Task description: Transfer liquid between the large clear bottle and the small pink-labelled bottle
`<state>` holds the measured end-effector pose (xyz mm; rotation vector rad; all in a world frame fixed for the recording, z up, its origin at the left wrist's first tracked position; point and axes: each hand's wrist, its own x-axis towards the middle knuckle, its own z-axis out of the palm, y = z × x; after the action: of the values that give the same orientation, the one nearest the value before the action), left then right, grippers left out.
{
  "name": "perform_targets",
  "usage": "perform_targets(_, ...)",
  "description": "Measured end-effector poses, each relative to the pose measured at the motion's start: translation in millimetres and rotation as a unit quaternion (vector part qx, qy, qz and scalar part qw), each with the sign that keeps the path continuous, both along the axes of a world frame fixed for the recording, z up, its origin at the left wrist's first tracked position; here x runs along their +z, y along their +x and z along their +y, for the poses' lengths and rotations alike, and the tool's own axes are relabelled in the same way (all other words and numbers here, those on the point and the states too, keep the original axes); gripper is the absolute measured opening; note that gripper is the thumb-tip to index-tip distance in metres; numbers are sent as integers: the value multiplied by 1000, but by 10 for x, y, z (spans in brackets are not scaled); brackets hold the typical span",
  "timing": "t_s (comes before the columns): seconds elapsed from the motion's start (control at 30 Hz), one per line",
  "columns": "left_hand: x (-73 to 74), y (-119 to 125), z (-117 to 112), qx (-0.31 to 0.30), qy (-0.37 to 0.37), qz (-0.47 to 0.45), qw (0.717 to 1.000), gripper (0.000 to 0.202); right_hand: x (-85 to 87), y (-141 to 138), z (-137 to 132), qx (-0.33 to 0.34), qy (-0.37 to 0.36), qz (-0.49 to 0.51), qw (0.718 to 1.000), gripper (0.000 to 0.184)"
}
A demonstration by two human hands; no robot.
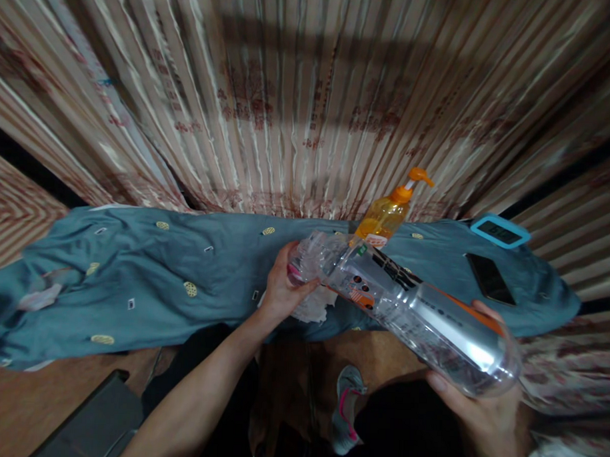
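A large clear plastic bottle (397,298) with a silver, black and orange label lies slantwise across both my hands, above the cloth-covered surface. My right hand (493,408) is wrapped round its rounded end at the lower right. At the other end, my left hand (283,288) grips crinkled clear plastic (317,252) with something pink showing through. Whether this plastic belongs to the bottle or is a separate piece, I cannot tell. Crumpled white paper (315,305) lies just under my left hand. Behind the bottle stands an orange-topped pump bottle (385,214) holding yellow liquid.
A blue-green patterned cloth (174,264) covers the narrow surface. To the right lie a dark phone (489,278) and a blue-framed digital clock (501,231). A pleated curtain (289,108) hangs close behind. A grey shoe (347,406) shows below.
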<state>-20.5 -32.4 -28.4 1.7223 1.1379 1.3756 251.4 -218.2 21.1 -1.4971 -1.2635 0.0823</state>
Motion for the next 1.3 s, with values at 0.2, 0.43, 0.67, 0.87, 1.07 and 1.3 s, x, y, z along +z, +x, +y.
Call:
perform_targets(0.2,-12,0,4,-8,-8,-9,1000,84,-35,25,-21,7,-6,12,1000,114)
perform_targets(0.43,7,-4,-5,-2,-8,7,1000,84,-26,11,-20,7,1,1,1000,112)
perform_targets(0.67,32,0,-12,-7,-19,-7,1000,83,-22,3,-4,0,1,14,1000,114)
perform_targets(0.87,39,0,-16,-7,-19,-21,1000,83,-10,7,-7,-6,2,-6,1000,110)
perform_targets(1.07,-3,7,-3,7,-18,-16,1000,85,15,-16,0,4,-2,-12,1000,105)
perform_targets(1.3,7,15,-6,2,-19,-19,1000,84,22,-24,-11,10,20,-30,999,97)
